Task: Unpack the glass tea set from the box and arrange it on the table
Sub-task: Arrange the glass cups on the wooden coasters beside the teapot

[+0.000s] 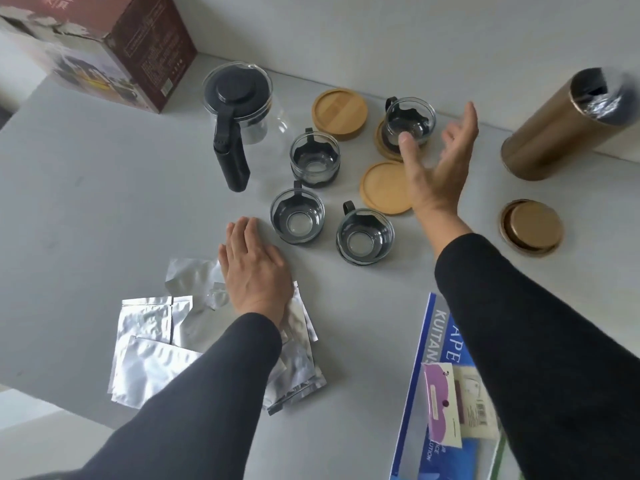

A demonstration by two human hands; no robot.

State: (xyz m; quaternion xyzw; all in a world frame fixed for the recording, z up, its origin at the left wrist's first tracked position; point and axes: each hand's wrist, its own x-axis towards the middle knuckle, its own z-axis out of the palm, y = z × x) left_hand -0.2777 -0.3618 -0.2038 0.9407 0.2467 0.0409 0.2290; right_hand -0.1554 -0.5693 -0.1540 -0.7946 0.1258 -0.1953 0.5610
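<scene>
A glass teapot (239, 98) with a black lid and handle stands at the back of the grey table (86, 202). Several glass cups in black holders stand near it: one (314, 158) beside the pot, two in front (297, 216) (364, 236), and one (410, 121) on a wooden coaster. Two more wooden coasters (339, 110) (381, 187) lie bare. My right hand (434, 164) hovers open just right of the cup on the coaster, holding nothing. My left hand (254, 268) rests flat on the table, fingers beside the front-left cup. The brown box (138, 46) stands at the back left.
Silver foil pouches (149, 344) lie under and beside my left forearm. A gold tin canister (561, 126) lies at the right, with its gold lid (531, 226) on the table. A blue plastic folder with small packets (446, 403) lies at the front right. A white wall borders the table's far edge.
</scene>
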